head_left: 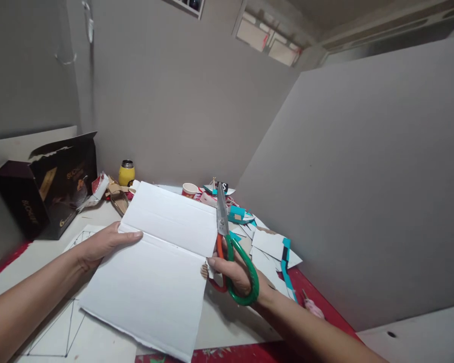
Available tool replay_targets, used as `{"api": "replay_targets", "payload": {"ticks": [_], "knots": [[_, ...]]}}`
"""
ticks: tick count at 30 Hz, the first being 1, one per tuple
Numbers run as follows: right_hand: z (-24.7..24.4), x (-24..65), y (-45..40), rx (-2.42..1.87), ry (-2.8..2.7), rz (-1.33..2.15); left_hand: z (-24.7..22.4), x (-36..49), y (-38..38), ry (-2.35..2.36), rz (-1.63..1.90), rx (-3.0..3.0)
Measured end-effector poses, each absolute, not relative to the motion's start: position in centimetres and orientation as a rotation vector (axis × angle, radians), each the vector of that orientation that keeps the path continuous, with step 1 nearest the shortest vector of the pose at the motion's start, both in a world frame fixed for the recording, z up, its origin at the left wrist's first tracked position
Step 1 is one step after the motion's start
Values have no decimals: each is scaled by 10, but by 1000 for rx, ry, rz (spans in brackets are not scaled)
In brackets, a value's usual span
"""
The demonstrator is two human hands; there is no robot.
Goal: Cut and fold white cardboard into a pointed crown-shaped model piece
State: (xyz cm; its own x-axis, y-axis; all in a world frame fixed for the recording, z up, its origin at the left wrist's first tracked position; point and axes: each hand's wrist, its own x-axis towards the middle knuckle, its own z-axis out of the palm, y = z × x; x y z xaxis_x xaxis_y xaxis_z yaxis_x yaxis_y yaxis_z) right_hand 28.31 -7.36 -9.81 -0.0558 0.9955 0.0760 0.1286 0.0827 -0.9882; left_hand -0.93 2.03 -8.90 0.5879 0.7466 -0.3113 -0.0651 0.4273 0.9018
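A large white cardboard sheet [162, 257] with a crease across it is held up over the table. My left hand [111, 241] grips its left edge, thumb on top and fingers underneath. At the sheet's right edge, near a torn corrugated bit, my right hand [232, 269] is closed on scissors and also pinches the edge. The scissors [222, 212] have green and orange handles, and their blades point up and away, lying together beside the sheet. Under the sheet, a white paper with drawn black lines [53, 333] lies on the table.
A dark box [56, 191] stands at the left. Farther back are a yellow jar [126, 174] and a paper cup [189, 190]. White offcuts [268, 244] and teal pieces [237, 214] lie at the right. Grey walls [166, 101] border the table's red edge [325, 312].
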Motion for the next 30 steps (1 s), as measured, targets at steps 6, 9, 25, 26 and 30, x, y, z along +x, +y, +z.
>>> {"api": "replay_targets", "payload": {"ticks": [6, 9, 25, 26, 30], "knots": [[-113, 281, -78, -1237, -1143, 1279, -81, -10, 23, 887, 716, 990], [-115, 282, -72, -1218, -1101, 1227, -79, -14, 28, 913, 773, 1021], [-91, 271, -63, -1336, -1315, 921, -78, -9, 22, 878, 771, 999], [-90, 274, -66, -1335, -1320, 946, -76, -12, 25, 894, 822, 994], [-86, 290, -86, -1387, -1443, 1063, -69, -26, 34, 928, 1005, 1026]]}}
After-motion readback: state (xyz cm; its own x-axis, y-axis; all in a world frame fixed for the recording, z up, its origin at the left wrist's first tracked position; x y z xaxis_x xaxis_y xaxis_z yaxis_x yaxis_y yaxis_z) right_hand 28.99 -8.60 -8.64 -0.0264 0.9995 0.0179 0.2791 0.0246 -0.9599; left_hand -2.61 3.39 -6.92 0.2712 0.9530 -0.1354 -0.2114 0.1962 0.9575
